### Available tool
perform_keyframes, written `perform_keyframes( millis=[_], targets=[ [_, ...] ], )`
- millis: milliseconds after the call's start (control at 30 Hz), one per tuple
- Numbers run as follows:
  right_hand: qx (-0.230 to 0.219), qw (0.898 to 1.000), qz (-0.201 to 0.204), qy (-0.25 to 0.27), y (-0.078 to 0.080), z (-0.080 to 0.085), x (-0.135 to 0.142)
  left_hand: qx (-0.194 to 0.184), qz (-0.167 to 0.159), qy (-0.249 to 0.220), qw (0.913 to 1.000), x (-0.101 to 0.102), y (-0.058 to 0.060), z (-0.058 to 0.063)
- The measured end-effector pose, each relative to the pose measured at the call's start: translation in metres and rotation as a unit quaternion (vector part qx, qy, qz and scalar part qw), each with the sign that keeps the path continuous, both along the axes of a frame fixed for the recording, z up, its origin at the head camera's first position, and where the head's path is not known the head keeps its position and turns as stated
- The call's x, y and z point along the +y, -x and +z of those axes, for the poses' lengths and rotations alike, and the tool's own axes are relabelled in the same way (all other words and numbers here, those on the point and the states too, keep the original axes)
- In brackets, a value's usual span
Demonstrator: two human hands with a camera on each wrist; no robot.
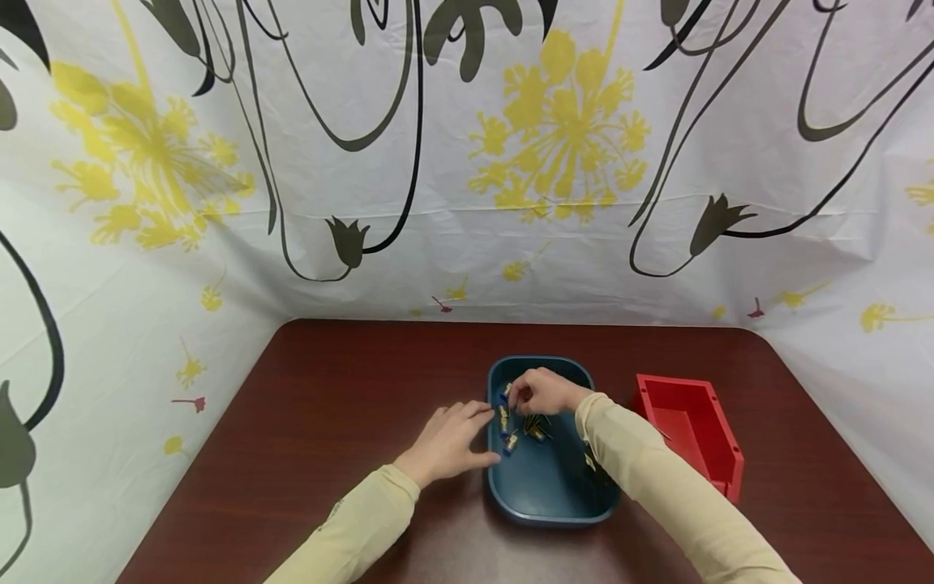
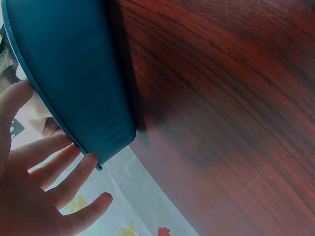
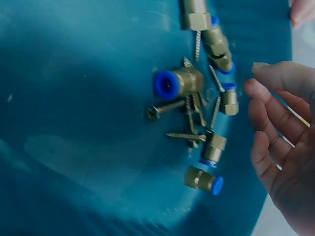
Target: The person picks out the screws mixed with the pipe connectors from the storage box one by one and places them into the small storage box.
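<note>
A blue-green tray [image 1: 554, 487] holds several brass push-in fittings [image 3: 184, 82] with blue collars, and loose screws [image 3: 189, 136] lie among them. My left hand [image 1: 448, 442] is at the tray's left side, fingers spread, fingertips on the rim in the left wrist view. Over the tray's far left part reaches my right hand [image 1: 543, 392], fingers bent downward beside the fittings. In the right wrist view its thumb and forefinger tips are close together near a small fitting [image 3: 229, 101], with nothing visible between them.
To the right of the tray stands a red bin [image 1: 686, 430], partly behind the right sleeve [image 1: 635, 454]. More small parts show in the tray beside that forearm. A patterned cloth [image 1: 452, 178] hangs behind the brown table [image 1: 350, 389].
</note>
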State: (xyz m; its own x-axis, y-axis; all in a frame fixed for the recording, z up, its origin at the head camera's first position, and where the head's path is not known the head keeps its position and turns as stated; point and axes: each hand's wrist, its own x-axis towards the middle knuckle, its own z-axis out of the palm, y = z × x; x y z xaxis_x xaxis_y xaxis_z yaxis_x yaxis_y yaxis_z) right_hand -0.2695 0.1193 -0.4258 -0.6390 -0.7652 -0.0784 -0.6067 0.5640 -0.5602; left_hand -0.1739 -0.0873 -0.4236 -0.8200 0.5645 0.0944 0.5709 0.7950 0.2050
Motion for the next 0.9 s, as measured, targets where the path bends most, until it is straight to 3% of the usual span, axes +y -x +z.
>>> perform_keyframes(
  millis=[533,900],
  targets=[
    [-0.04,0.999,-0.007,-0.012,-0.011,-0.022,-0.008,0.009,-0.01,-0.002,0.9999,0.0,0.0,0.001],
    [-0.036,0.999,0.0,-0.017,-0.013,-0.029,-0.011,0.004,-0.007,-0.002,1.0,0.0,0.0,0.0]
  ],
)
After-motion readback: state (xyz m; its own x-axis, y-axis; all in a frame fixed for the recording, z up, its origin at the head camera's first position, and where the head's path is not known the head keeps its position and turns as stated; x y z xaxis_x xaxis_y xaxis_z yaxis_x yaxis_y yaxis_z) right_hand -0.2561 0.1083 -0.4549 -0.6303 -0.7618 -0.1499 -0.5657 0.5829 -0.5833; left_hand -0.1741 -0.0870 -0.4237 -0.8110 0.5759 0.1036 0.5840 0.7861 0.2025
